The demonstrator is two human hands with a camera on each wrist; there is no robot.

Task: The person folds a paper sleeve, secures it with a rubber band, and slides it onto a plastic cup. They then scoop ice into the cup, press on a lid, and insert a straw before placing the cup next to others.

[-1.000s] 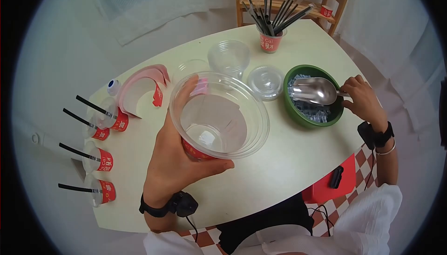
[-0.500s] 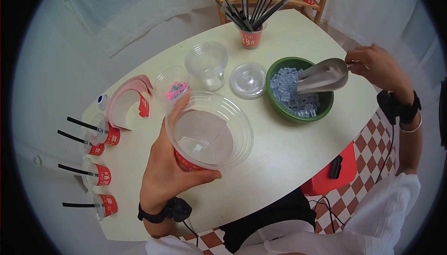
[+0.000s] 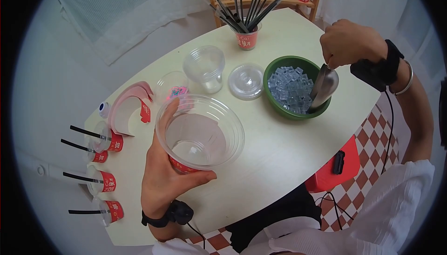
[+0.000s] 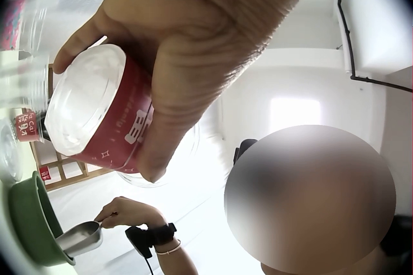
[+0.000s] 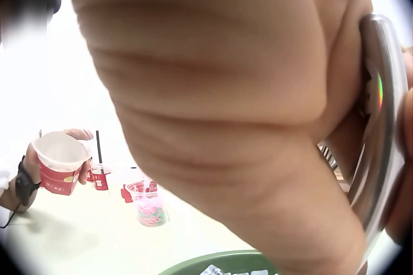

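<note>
My left hand (image 3: pixel 160 176) grips a clear plastic cup (image 3: pixel 200 131) with a red paper sleeve, thumb on the near side and fingers round the far side. The cup is held above the table, its mouth tilted toward the head camera, with no ice seen inside. At the right, my right hand (image 3: pixel 356 45) holds a metal scoop (image 3: pixel 324 87) by its handle (image 5: pixel 384 101). The scoop points steeply down, its tip among the clear ice cubes (image 3: pixel 288 85) at the right side of a green bowl (image 3: pixel 274 107).
Clear lids (image 3: pixel 247 81), stacked clear cups (image 3: pixel 204 61) and a cup of pink and teal bits (image 3: pixel 177 92) stand behind. Black straws (image 3: pixel 253 10) fill a red-sleeved cup (image 3: pixel 247 40). Pink sleeves (image 3: pixel 122 103) and several lidded cups with straws (image 3: pixel 108 182) line the left.
My right hand has risen and turned the scoop from lying nearly flat to steep, at the bowl's right side. The left hand still holds the cup, slightly lower left in view.
</note>
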